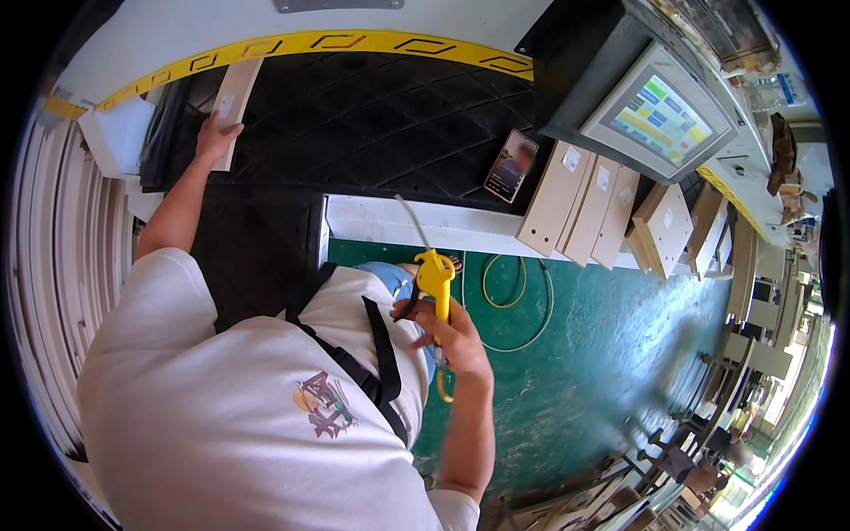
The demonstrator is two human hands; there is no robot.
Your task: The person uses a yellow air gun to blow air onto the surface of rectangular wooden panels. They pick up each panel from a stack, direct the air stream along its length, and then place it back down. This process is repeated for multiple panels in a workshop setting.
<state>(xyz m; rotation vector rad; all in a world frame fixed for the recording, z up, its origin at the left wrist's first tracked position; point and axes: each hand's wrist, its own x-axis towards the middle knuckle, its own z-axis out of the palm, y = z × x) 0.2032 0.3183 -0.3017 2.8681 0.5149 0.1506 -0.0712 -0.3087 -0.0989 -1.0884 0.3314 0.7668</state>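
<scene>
The left hand [215,140], arm extended to the far left, grasps a narrow board [239,88] at its left edge near the close end, the thumb laid over the face; the fingers on the underside are hidden. The board is straight-sided, flat and pale beige, with a small white label, and lies on a black work surface [372,124] marked with crossing diagonal lines, its far end at a yellow strip [336,42] printed with dark slanted outlines. The right hand [459,338], near and central in front of the body, is closed around the handle of a yellow air blow gun [436,276], which has a smooth, plastic-looking body, a dark lever and a thin, slightly bent metallic nozzle pointing to the far left. A short yellow hose [444,389] curves below the fist. To the right of the black surface lies a phone [512,165] with a lit screen; just beside it, flat beige panels [584,199] with white labels stand in a slanting row, some showing round drilled holes. Above these, at far right, a grey-framed control screen [660,115] is lit. The green floor [549,380] is glossy and scuffed, with hose loops [522,346] lying on it. The person wears a white cloth shirt [221,416] and black webbing straps [382,354].
</scene>
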